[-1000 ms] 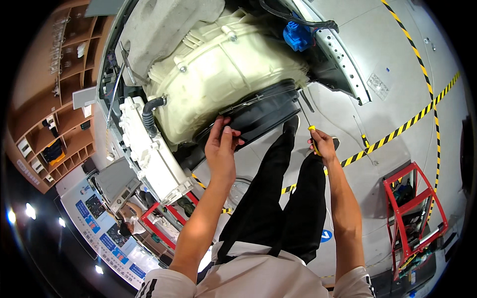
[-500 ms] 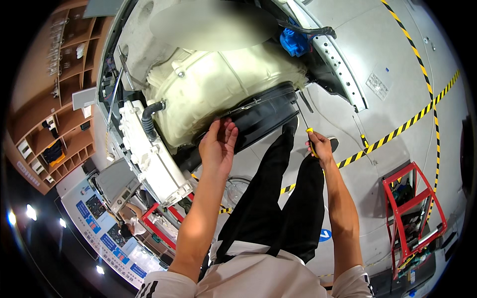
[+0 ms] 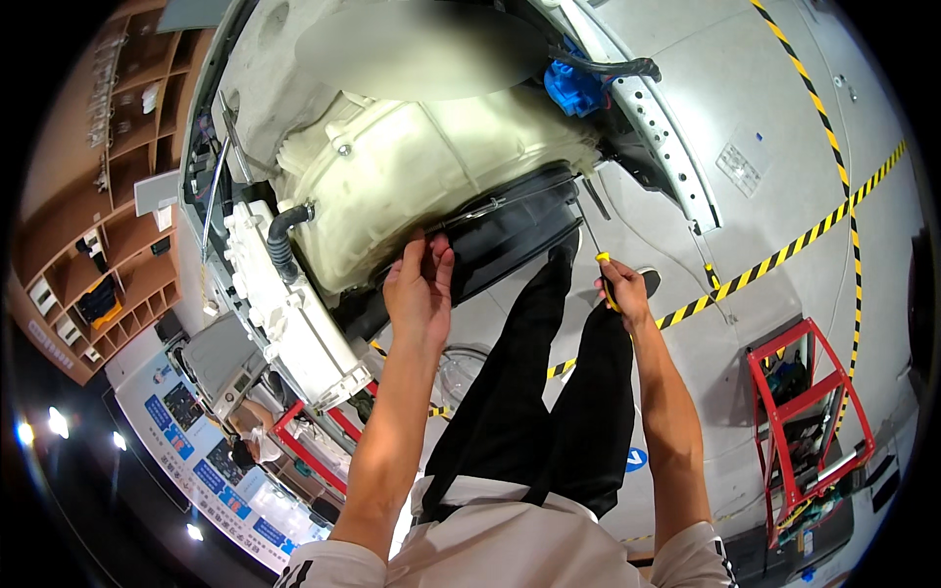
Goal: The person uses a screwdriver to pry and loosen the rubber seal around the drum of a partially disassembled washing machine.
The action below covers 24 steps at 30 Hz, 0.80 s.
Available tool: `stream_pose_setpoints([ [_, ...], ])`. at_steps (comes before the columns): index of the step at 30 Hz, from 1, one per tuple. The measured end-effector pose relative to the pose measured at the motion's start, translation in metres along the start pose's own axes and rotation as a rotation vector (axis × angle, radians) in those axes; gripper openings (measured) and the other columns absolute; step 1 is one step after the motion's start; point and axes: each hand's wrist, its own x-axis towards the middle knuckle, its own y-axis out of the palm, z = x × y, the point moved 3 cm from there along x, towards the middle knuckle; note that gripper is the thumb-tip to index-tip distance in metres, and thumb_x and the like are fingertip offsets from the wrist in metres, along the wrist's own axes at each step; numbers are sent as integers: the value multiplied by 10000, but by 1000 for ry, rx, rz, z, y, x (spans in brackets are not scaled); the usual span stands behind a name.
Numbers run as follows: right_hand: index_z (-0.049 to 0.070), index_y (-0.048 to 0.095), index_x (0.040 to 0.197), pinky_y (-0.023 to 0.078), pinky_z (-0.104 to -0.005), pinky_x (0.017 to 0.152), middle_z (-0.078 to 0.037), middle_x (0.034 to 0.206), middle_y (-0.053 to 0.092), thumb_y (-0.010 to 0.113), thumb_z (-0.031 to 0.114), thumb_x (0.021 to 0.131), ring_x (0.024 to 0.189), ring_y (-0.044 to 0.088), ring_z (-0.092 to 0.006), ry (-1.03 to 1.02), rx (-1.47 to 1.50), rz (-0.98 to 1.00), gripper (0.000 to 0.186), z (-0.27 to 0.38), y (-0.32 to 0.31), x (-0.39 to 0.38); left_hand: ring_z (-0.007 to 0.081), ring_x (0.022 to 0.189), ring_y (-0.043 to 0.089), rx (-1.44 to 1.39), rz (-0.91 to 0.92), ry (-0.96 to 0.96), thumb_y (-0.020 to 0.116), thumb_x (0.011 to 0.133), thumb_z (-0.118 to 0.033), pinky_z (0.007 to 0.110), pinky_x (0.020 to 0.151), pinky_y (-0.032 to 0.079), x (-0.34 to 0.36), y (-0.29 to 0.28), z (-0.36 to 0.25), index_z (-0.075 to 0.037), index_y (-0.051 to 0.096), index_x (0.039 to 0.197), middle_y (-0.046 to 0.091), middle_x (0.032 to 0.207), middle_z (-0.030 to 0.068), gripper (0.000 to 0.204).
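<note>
In front of me is an opened washing machine with a cream plastic tub point(image 3: 392, 157) and a black rubber door seal point(image 3: 515, 227). A thin wire clamp with a spring point(image 3: 482, 209) runs along the seal's upper edge. My left hand point(image 3: 420, 284) is at the left part of this edge, palm up, fingers curled together with the tips at the clamp line; what they pinch is hidden. My right hand point(image 3: 627, 291) is wrapped round the yellow and black handle of a screwdriver point(image 3: 604, 258). Its shaft points up toward the seal's right end, near the wire.
A white plastic housing point(image 3: 294, 304) with a black hose point(image 3: 281, 240) stands left of the tub. A blue part point(image 3: 573, 88) sits at upper right by the metal side frame point(image 3: 667, 127). Another yellow-handled tool point(image 3: 712, 277) and a red frame point(image 3: 809, 397) are to the right.
The machine has shifted slightly left in view. My left fingers have drawn closer together at the seal's edge. The right hand keeps the screwdriver in nearly the same place against the seal's right end.
</note>
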Motion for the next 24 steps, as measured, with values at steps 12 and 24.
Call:
stream_pose_setpoints([
  [12, 46, 675, 1139, 383, -207, 447, -12, 709, 608, 625, 310, 931, 532, 513, -62, -22, -52, -86, 339, 9, 2, -9, 167, 848, 672, 42, 167, -28, 584, 951, -108, 289, 778, 587, -1, -7, 0, 2, 603, 1052, 676, 1003, 137, 151],
  [24, 48, 692, 1083, 345, -220, 418, -11, 668, 588, 636, 326, 932, 507, 488, -65, -69, -162, -189, 321, 31, 11, -23, 168, 687, 645, 239, 286, -31, 590, 960, -179, 307, 643, 557, -16, -13, -3, 54, 556, 1233, 661, 947, 136, 361],
])
